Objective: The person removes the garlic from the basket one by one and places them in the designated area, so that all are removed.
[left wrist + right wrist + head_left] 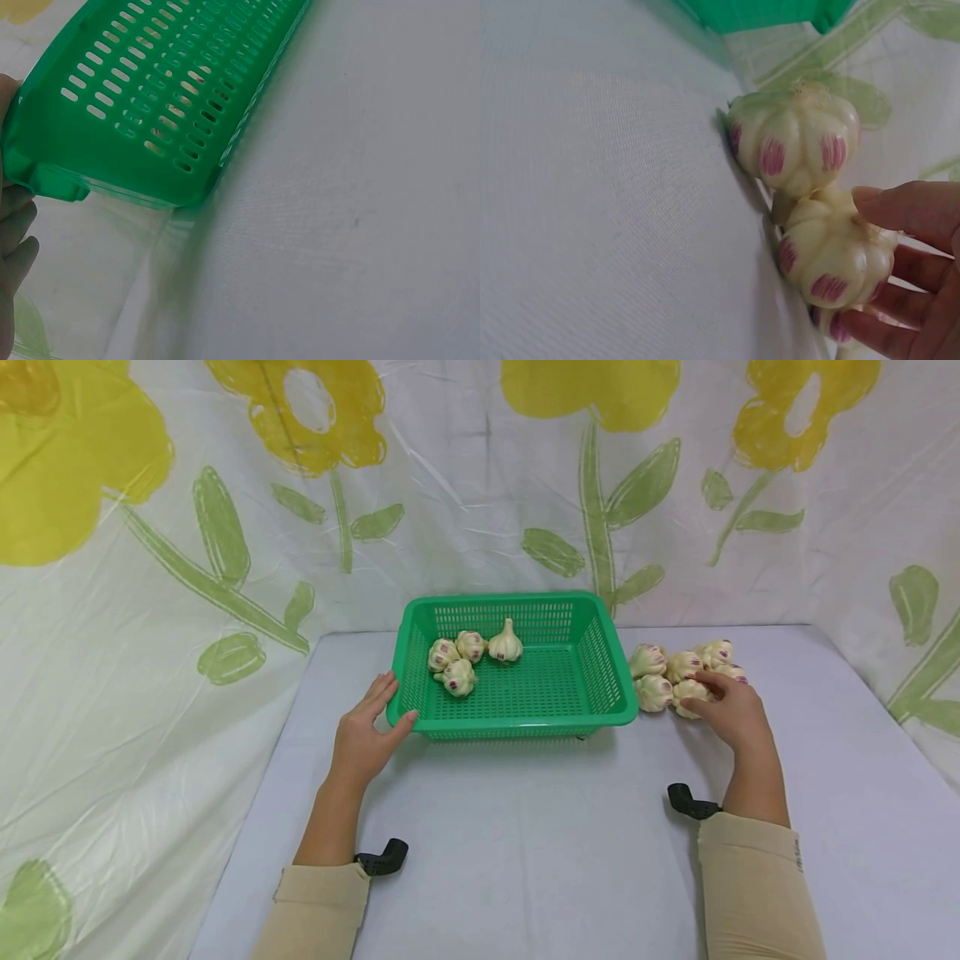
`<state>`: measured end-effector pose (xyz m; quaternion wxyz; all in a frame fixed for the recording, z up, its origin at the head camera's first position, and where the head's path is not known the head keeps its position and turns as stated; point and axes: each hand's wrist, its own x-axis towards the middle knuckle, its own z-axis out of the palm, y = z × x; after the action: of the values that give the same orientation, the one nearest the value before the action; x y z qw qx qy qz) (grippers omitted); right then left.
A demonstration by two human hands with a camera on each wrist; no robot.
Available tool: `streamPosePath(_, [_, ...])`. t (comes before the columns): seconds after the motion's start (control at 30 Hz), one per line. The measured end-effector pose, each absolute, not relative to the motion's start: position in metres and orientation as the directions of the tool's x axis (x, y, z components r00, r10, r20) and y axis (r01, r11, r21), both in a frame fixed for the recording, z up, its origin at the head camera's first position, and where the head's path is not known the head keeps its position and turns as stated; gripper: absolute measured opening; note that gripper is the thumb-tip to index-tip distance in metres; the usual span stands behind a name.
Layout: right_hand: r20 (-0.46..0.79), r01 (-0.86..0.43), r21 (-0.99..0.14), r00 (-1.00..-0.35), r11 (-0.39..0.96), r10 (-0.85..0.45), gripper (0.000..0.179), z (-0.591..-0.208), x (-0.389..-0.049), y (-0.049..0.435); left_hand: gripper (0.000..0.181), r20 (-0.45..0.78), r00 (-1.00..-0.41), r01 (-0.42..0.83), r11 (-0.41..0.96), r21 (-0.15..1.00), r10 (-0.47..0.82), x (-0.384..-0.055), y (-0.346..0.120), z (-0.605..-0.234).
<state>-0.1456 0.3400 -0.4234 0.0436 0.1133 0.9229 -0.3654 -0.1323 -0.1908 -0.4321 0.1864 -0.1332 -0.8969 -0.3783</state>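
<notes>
A green plastic basket [517,723] stands on the table with several garlic bulbs [457,677] in its left part. My left hand [364,735] holds the basket's near left corner, thumb at the front rim and fingers along the left side. In the left wrist view, part of that hand [13,247] shows beside the basket's corner [45,161]. Right of the basket, my right hand [729,708] has thumb and fingers around a garlic bulb [688,697] at the front of a group. The right wrist view shows the thumb against this garlic bulb [832,255], its far side partly hidden.
More garlic bulbs [649,660] lie close together just right of the basket, and another bulb [795,139] sits beside the held one. The white table [517,843] ends at a flower-printed curtain [480,527] behind the basket. Black wrist-worn devices [384,857] sit at both sleeves.
</notes>
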Motion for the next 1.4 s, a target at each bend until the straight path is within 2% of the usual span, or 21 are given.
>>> streamPosePath(1.4, [-0.15,0.232,-0.674,-0.973,0.702,0.177,0.067,-0.4229,-0.1462,0.3411,0.06,0.467,-0.878,0.407,0.672,0.619,0.101,-0.1329,-0.1902,-0.4329])
